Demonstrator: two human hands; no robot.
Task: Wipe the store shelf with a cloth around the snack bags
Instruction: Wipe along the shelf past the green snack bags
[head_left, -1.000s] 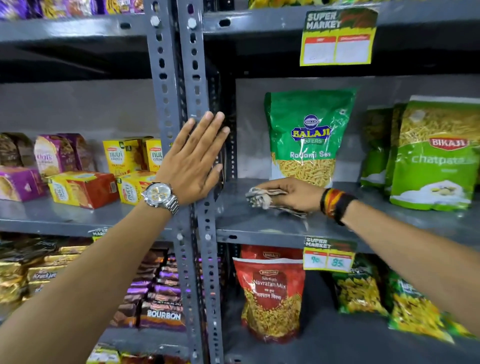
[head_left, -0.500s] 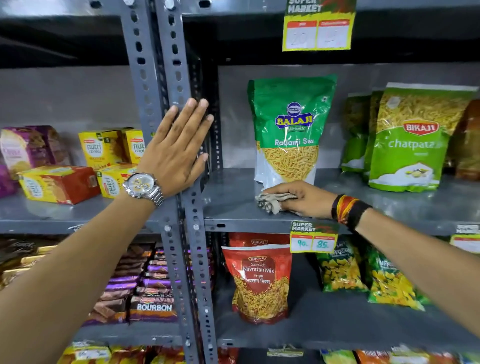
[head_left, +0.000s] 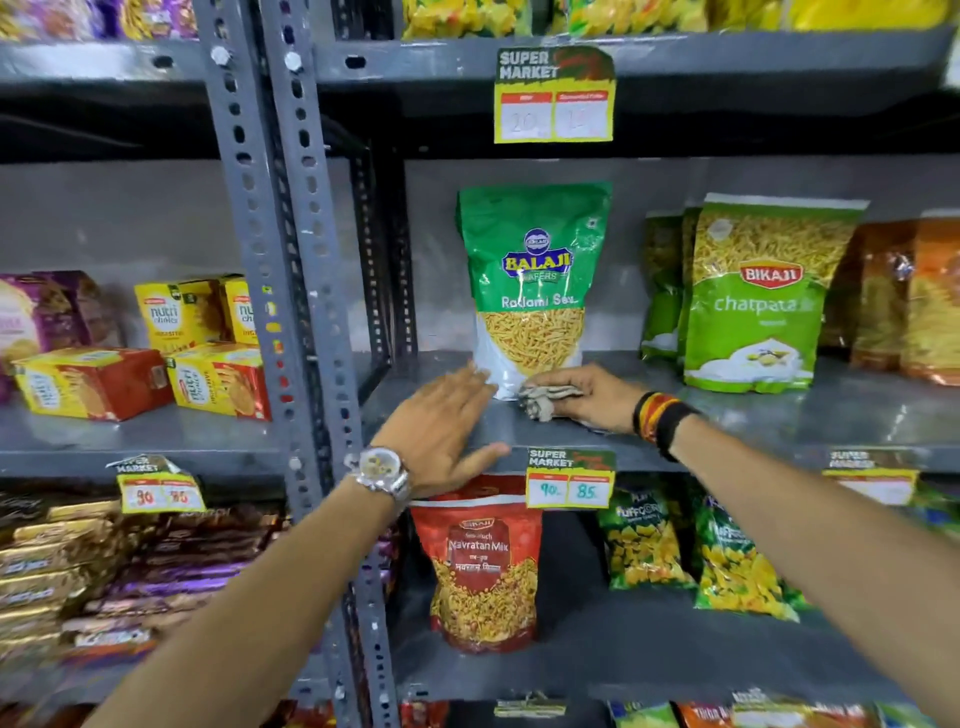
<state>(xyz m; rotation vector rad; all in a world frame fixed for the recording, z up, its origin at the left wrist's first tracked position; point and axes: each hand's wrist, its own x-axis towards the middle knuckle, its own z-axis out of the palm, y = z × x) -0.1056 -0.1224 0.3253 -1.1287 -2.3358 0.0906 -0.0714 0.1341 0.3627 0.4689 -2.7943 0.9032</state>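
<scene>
Grey shelf (head_left: 779, 426): right hand (head_left: 587, 397) grips cloth (head_left: 540, 400) at Balaji bag (head_left: 532, 280) base, left hand (head_left: 447, 426) open, flat beside it; wipe around bag, steady it

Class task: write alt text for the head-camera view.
A right hand presses a cloth on a grey shelf before a green snack bag. The open left hand rests nearby on the shelf edge.

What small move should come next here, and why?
Probably the left hand tips the Balaji bag aside. The right hand presses the cloth on the shelf against the bag's base, so the spot beneath is unwiped.
</scene>
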